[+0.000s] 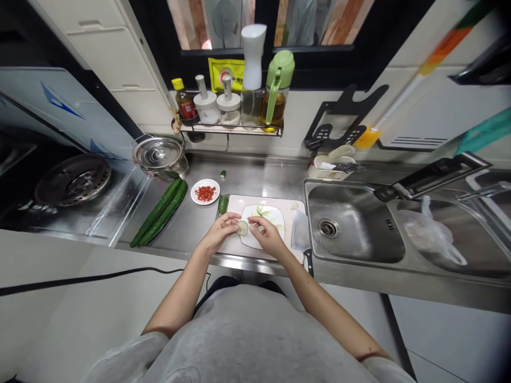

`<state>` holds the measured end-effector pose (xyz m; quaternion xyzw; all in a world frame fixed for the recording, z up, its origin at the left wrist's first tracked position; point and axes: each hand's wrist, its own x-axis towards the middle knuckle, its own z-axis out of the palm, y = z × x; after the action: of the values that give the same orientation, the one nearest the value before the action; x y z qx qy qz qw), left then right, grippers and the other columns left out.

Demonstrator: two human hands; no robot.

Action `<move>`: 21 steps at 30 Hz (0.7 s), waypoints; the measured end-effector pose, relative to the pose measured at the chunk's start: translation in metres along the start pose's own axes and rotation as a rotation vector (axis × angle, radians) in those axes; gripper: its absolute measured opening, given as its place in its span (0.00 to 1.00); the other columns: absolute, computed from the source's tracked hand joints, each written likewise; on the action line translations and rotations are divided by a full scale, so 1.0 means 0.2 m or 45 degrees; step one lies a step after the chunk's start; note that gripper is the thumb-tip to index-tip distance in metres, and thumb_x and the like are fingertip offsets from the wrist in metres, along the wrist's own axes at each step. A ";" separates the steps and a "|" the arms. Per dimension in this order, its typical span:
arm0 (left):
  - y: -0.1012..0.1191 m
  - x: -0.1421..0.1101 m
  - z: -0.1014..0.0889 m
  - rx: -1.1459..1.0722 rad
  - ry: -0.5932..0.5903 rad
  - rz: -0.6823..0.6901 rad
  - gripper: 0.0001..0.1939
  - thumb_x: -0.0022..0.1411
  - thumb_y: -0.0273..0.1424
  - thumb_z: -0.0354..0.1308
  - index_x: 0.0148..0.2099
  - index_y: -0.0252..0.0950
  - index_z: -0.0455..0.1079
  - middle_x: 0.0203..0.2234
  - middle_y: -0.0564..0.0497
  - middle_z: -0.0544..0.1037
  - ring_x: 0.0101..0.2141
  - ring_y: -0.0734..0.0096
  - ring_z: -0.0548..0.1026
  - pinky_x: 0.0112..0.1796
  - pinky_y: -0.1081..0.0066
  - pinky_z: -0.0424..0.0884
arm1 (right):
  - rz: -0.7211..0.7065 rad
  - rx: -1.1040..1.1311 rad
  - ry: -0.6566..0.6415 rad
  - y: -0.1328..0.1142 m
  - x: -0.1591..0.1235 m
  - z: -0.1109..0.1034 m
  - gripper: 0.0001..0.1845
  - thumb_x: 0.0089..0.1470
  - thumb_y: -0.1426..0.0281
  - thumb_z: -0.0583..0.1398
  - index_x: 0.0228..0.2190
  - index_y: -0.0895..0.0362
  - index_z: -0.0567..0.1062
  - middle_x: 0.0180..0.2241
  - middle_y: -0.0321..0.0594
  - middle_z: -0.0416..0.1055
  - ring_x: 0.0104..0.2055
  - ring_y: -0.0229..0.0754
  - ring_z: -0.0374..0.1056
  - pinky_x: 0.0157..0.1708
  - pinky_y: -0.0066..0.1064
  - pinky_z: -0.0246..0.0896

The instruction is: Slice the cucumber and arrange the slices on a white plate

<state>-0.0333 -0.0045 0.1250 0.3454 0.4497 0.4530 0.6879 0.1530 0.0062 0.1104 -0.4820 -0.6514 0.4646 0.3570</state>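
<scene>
My left hand (221, 229) pinches a pale round cucumber slice (242, 228) at the left edge of a white plate (252, 242). My right hand (268, 234) hovers over the plate's front with its fingers curled toward the same slice; whether it grips anything is unclear. More cucumber slices (265, 214) lie on the plate. The plate rests on a pink cutting board (239, 202). A short green cucumber piece (222, 204) lies at the board's left edge. A cleaver (300, 232) lies on the board's right side.
Two whole cucumbers (161, 211) lie on the steel counter beside a small dish of chopped red chilli (205, 192). A lidded steel pot (159, 155) stands behind them. A sink (353, 226) is to the right, a stove (74, 181) to the left, and a condiment rack (231, 126) at the back.
</scene>
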 end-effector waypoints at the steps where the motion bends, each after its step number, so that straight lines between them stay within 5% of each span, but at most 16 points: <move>1: 0.01 0.00 0.02 0.004 -0.026 0.000 0.22 0.45 0.33 0.67 0.44 0.34 0.70 0.27 0.54 0.71 0.28 0.79 0.70 0.35 0.75 0.65 | 0.010 0.056 -0.038 -0.01 0.01 0.01 0.15 0.53 0.63 0.57 0.41 0.55 0.73 0.40 0.42 0.73 0.40 0.41 0.67 0.30 0.29 0.60; 5: 0.00 0.00 0.04 0.105 -0.062 0.019 0.21 0.46 0.34 0.67 0.44 0.35 0.70 0.26 0.55 0.70 0.28 0.80 0.68 0.35 0.76 0.64 | 0.080 0.209 -0.105 -0.04 0.03 0.00 0.10 0.52 0.61 0.58 0.31 0.56 0.72 0.31 0.37 0.72 0.33 0.39 0.66 0.30 0.29 0.61; 9: -0.04 0.03 0.02 0.321 0.102 0.049 0.19 0.48 0.40 0.66 0.39 0.34 0.70 0.25 0.54 0.71 0.27 0.79 0.67 0.31 0.77 0.63 | 0.047 0.119 -0.039 -0.04 0.02 -0.02 0.09 0.51 0.62 0.58 0.28 0.56 0.72 0.28 0.36 0.70 0.30 0.37 0.64 0.29 0.28 0.58; 12: -0.07 0.04 0.02 0.411 0.200 -0.126 0.22 0.51 0.50 0.59 0.30 0.34 0.68 0.21 0.53 0.71 0.21 0.80 0.64 0.21 0.78 0.54 | -0.006 0.023 -0.037 -0.03 0.01 -0.04 0.09 0.52 0.62 0.58 0.29 0.55 0.73 0.27 0.35 0.70 0.30 0.37 0.64 0.28 0.28 0.57; 15: -0.09 0.03 0.04 0.330 0.106 -0.387 0.29 0.53 0.57 0.51 0.27 0.33 0.68 0.18 0.50 0.72 0.16 0.81 0.62 0.18 0.77 0.48 | -0.048 -0.065 -0.030 0.00 0.01 -0.05 0.09 0.53 0.63 0.57 0.29 0.55 0.73 0.27 0.35 0.70 0.30 0.37 0.64 0.28 0.28 0.56; 21: -0.11 0.02 0.10 0.128 0.061 -0.678 0.31 0.51 0.59 0.51 0.21 0.33 0.66 0.13 0.51 0.68 0.15 0.80 0.63 0.18 0.77 0.52 | -0.167 -0.232 -0.019 0.01 0.01 -0.08 0.09 0.56 0.63 0.56 0.31 0.53 0.74 0.29 0.37 0.71 0.35 0.40 0.65 0.34 0.31 0.58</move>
<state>-0.0074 -0.0098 0.1107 0.2379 0.5629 0.2412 0.7539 0.1678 0.0121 0.1133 -0.4651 -0.7238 0.3827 0.3366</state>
